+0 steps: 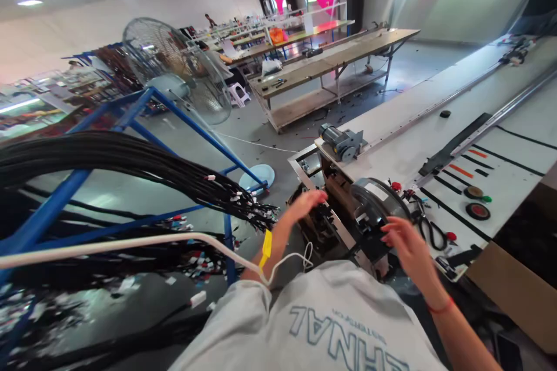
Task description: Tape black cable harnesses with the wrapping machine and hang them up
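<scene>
My left hand [308, 202] reaches over the metal frame at the end of the long workbench, with its fingers stretched out and nothing visible in them. Close to my right hand [404, 243] is a dark rounded housing [378, 197] with a pale label on top. The right fingers are loosely bent and apart, and I see nothing held in them. A grey motor [339, 140] sits on the bench corner beyond both hands. Beside my right hand lie black-handled scissors [429, 229]. A white cable [174, 240] with a yellow tag [266, 246] crosses in front of my left forearm.
A blue rack [191, 127] at left carries thick bundles of black cables [130, 156] with small connectors. Behind it stands a large fan [174, 64]. Tape rolls [477, 211] and strips lie on the white bench [404, 145]. A cardboard box [517, 295] is at lower right.
</scene>
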A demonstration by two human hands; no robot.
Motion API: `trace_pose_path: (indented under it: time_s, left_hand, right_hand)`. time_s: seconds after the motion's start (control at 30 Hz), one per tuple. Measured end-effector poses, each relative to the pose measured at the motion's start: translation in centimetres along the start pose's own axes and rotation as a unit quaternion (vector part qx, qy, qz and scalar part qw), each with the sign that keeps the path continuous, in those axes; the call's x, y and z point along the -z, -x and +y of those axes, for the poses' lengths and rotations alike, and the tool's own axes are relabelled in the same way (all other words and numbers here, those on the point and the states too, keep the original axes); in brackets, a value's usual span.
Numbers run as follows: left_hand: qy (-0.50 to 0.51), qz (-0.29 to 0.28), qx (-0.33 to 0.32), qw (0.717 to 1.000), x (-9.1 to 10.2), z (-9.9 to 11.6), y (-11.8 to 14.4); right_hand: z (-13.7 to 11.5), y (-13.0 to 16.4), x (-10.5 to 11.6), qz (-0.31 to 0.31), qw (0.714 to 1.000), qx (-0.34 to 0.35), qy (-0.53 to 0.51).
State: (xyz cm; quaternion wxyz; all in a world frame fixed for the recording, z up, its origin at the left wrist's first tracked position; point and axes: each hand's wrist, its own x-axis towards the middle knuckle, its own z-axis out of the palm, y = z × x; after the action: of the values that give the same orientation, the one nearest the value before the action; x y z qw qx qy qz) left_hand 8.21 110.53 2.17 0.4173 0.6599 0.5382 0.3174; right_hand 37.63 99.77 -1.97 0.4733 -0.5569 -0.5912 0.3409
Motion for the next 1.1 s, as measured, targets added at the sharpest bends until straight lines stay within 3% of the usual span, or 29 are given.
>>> trace_pose_path:
  time_s: [0.07,0.13,0.23,0.3,0.4,0.47,0.53,0.6,0.63,0.7,0.8,0.87,0.9,0.97,1.03,1.07,1.1]
  left_hand:
    - [-0.027,-0.152,0.021,0.988,-4.6,-2.5,0.7]
    - [-0.073,-0.254,0.020,0.964,-9.4,-4.3,1.6]
    - [-0.112,-0.303,0.025,0.946,-14.4,-5.4,2.6]
    - [-0.118,-0.294,0.038,0.948,-15.6,-5.4,2.9]
    - [-0.109,-0.186,0.043,0.976,-14.3,-4.7,2.5]
    - [-0.096,-0.109,0.026,0.989,-12.3,-3.9,1.6]
    - [-0.081,-0.087,0.004,0.993,-10.1,-3.1,0.4]
    - [-0.056,-0.105,0.001,0.993,-8.6,-2.3,-0.8]
    - [-0.033,-0.120,0.017,0.992,-8.2,-2.0,-1.2]
    - [0.035,-0.145,0.082,0.985,-7.8,-1.7,-1.9]
    - [0.149,-0.169,0.184,0.957,-8.0,-1.5,-2.2]
    - [0.193,-0.183,0.209,0.941,-8.2,-1.5,-2.2]
    - [0.205,-0.188,0.213,0.937,-8.3,-1.5,-2.2]
    - [0.216,-0.186,0.222,0.933,-8.4,-1.6,-2.3]
    - [0.217,-0.174,0.231,0.932,-8.5,-1.7,-2.5]
    - [0.217,-0.170,0.233,0.932,-8.5,-1.8,-2.5]
    - [0.216,-0.167,0.235,0.933,-8.6,-1.9,-2.5]
  right_hand:
    - [1.4,0.8,-1.1,-0.081,0.993,-0.078,-0.036]
    - [2.6,1.4,-2.0,-0.142,0.978,-0.142,-0.059]
    - [3.8,2.1,-3.0,-0.167,0.974,-0.151,-0.039]
    - [4.1,2.6,-3.2,-0.162,0.976,-0.141,-0.019]
    - [3.4,3.1,-3.2,-0.166,0.975,-0.141,-0.029]
    - [2.5,3.0,-2.6,-0.118,0.988,-0.100,-0.028]
    - [1.7,2.2,-1.4,0.027,0.999,-0.015,0.024]
    - [1.7,0.6,0.2,0.187,0.977,0.041,0.094]
    - [2.1,-0.5,1.1,0.224,0.968,0.037,0.109]
    - [3.7,-2.9,2.9,0.193,0.978,-0.032,0.073]
    - [6.2,-6.5,5.2,0.008,0.987,-0.159,-0.029]
    - [6.2,-8.1,6.0,-0.083,0.977,-0.196,-0.033]
    - [5.4,-8.6,6.0,-0.096,0.976,-0.196,-0.010]
    - [2.7,-8.5,4.9,-0.023,0.987,-0.142,0.066]
    - [-0.6,-7.1,2.4,0.098,0.986,-0.012,0.131]
    - [-2.0,-6.1,0.8,0.105,0.983,0.066,0.135]
    - [-2.8,-5.1,-1.0,0.069,0.981,0.133,0.127]
